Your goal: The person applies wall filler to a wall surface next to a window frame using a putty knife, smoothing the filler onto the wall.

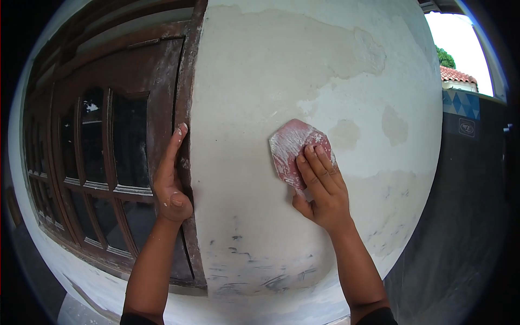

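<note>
My right hand [322, 187] presses a reddish, many-sided flat pad [292, 149] streaked with white against the pale wall [244, 108]. Its fingers lie over the pad's lower right part, with the thumb below the pad's bottom edge. The underside of the pad is hidden. My left hand [173, 181] rests upright along the brown wooden frame [187, 97] at the wall's left edge, fingers stretched up and holding nothing. White specks dot its fingertip and thumb. Patches of differing shade and dark streaks mark the wall.
On the left is a brown wooden window [116, 70] with dark glass panes. A dark surface [466, 206] with a blue patterned strip [461, 104] stands at the right. Beyond it are a red tiled roof [457, 76] and a bit of green foliage.
</note>
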`<state>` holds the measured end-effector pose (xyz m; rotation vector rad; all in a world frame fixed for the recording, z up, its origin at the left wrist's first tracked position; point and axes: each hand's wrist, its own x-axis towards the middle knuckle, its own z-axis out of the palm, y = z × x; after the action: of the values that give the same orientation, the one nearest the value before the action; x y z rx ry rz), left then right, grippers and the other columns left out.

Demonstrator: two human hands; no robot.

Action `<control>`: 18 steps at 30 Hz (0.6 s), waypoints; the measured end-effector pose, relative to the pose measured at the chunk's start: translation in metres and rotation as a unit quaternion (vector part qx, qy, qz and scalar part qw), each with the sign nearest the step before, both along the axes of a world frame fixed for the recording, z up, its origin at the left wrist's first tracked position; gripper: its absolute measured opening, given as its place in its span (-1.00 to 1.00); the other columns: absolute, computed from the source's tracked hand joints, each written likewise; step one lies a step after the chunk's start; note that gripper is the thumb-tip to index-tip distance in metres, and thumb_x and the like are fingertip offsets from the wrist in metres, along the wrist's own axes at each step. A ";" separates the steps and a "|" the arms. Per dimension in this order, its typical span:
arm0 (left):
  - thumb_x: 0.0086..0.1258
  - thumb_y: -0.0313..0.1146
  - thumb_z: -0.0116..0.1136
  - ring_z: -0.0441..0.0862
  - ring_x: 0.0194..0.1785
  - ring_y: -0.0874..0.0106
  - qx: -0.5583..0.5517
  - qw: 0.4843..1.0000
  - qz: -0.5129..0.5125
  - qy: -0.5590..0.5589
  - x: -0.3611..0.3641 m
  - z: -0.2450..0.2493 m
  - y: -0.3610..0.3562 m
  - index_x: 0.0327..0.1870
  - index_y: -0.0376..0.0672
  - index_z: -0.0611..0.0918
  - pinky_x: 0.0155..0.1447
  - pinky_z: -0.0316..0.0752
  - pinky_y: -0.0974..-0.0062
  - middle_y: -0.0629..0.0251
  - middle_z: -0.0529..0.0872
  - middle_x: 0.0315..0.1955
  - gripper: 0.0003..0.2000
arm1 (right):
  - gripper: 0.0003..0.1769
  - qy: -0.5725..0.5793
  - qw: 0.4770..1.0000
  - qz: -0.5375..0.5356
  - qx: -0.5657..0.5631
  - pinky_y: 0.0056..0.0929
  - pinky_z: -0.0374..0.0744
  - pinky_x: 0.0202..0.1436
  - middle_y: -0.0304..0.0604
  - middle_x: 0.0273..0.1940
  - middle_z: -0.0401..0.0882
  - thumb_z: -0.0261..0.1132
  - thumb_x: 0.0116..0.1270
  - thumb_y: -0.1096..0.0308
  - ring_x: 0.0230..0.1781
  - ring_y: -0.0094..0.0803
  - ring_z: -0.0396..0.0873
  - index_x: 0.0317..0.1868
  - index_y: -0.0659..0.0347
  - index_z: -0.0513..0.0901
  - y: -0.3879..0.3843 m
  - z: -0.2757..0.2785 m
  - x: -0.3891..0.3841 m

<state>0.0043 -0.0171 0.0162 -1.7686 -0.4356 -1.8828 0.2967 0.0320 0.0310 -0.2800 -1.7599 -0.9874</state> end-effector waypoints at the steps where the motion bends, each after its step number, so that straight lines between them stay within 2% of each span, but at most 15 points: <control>1: 0.20 0.58 -0.39 0.33 0.42 0.12 -0.003 1.000 0.003 0.000 0.000 0.000 0.000 0.36 -0.54 0.26 0.49 0.14 0.24 -0.16 0.39 0.31 0.14 | -0.40 0.006 1.000 0.004 0.007 -0.11 0.42 0.33 -0.05 0.30 0.46 0.33 0.10 0.31 0.34 -0.17 0.41 0.22 0.22 0.56 -0.001 0.003 -0.002; 5: 0.20 0.58 -0.39 0.34 0.42 0.12 0.003 1.000 -0.003 -0.001 0.001 0.000 0.000 0.36 -0.54 0.26 0.49 0.15 0.24 -0.17 0.40 0.31 0.14 | -0.40 -0.006 1.000 -0.024 -0.006 -0.12 0.41 0.34 -0.04 0.30 0.46 0.32 0.10 0.31 0.35 -0.18 0.40 0.21 0.23 0.57 -0.004 0.014 -0.012; 15: 0.22 0.56 -0.36 0.33 0.42 0.12 0.003 1.000 -0.010 0.000 0.001 0.000 0.001 0.36 -0.55 0.26 0.49 0.14 0.24 -0.17 0.40 0.31 0.13 | -0.41 -0.001 1.000 -0.008 0.010 -0.13 0.44 0.31 -0.04 0.29 0.47 0.33 0.09 0.32 0.35 -0.18 0.41 0.21 0.23 0.58 -0.005 0.014 -0.010; 18: 0.22 0.56 -0.35 0.33 0.42 0.12 0.002 1.000 -0.011 -0.003 -0.001 -0.001 0.002 0.36 -0.55 0.26 0.49 0.14 0.23 -0.17 0.40 0.31 0.12 | -0.42 -0.015 1.000 -0.014 -0.009 -0.13 0.40 0.35 0.06 0.27 0.49 0.30 0.07 0.37 0.34 -0.08 0.41 0.18 0.29 0.59 -0.007 0.006 -0.007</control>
<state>0.0036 -0.0152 0.0152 -1.7733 -0.4153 -1.9036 0.2894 0.0252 0.0372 -0.3036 -1.7972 -0.9994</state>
